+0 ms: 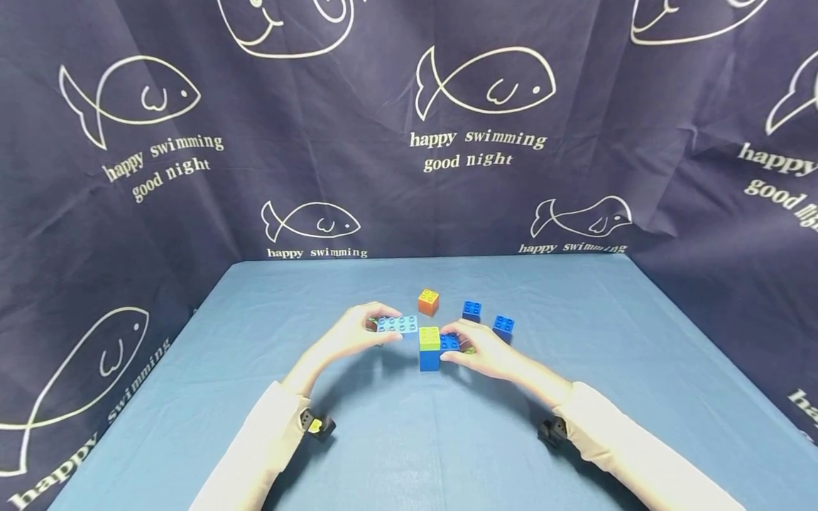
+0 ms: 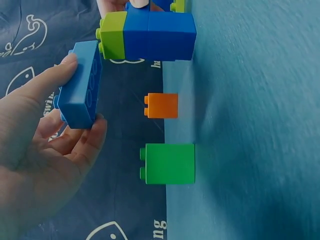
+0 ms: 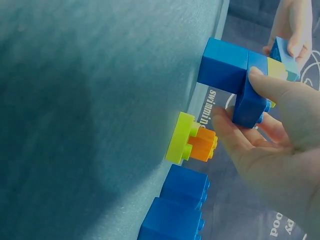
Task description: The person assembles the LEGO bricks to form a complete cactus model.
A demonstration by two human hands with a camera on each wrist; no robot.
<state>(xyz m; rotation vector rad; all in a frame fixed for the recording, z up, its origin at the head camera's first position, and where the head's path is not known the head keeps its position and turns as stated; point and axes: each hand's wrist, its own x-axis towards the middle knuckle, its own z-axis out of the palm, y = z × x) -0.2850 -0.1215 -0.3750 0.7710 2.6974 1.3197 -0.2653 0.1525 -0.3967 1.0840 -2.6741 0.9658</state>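
Note:
In the head view my left hand pinches a light blue eight-stud brick between thumb and fingers, studs up. The left wrist view shows the brick tilted, its hollow underside turned towards the stack. The stack has a blue brick at the bottom on the table, a second blue brick jutting right above it, and a lime brick on top. My right hand grips the jutting blue brick's overhanging end. The light blue brick is close to the lime one; whether they touch I cannot tell.
An orange brick stands behind the stack. Two blue bricks stand beyond my right hand. A flat lime brick lies near that hand. A green brick is mostly hidden behind my left hand in the head view.

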